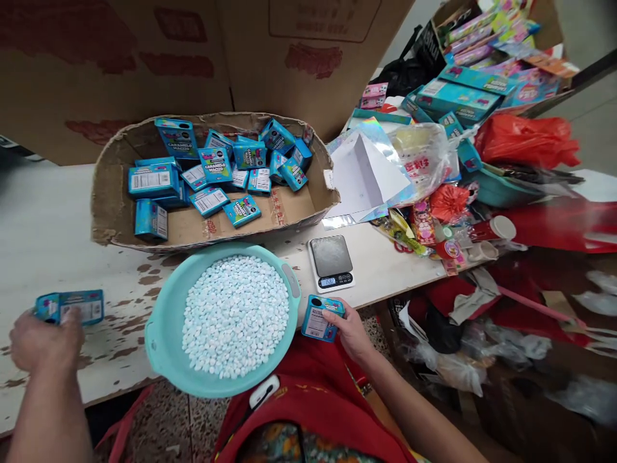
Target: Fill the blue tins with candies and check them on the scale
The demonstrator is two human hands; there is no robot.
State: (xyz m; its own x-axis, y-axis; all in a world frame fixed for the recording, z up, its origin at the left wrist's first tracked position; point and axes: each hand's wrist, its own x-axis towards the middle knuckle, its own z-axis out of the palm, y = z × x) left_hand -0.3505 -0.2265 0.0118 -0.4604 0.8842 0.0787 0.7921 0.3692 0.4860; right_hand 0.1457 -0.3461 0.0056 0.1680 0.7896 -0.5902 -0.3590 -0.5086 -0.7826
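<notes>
At the far left, my left hand (48,341) grips a flat-looking blue candy box (89,307) just above the table. My right hand (355,331) pinches another blue candy box (315,321) by its right side, beyond the table's front edge and below the scale. Between my hands sits a turquoise basin (166,308) full of small pale candies (236,315). Behind it, a cut-down cardboard box (108,206) holds several blue candy boxes (215,164), lying at various angles. A small digital scale (331,256) stands right of the basin, its display lit and its plate bare.
Large cardboard cartons (270,71) stand along the back. White paper (359,173), plastic bags (419,148) and wrapped sweets crowd the table's right side. Further right are a red bag (527,141) and a carton of colourful packets (482,35). Plastic wrappings lie below at right.
</notes>
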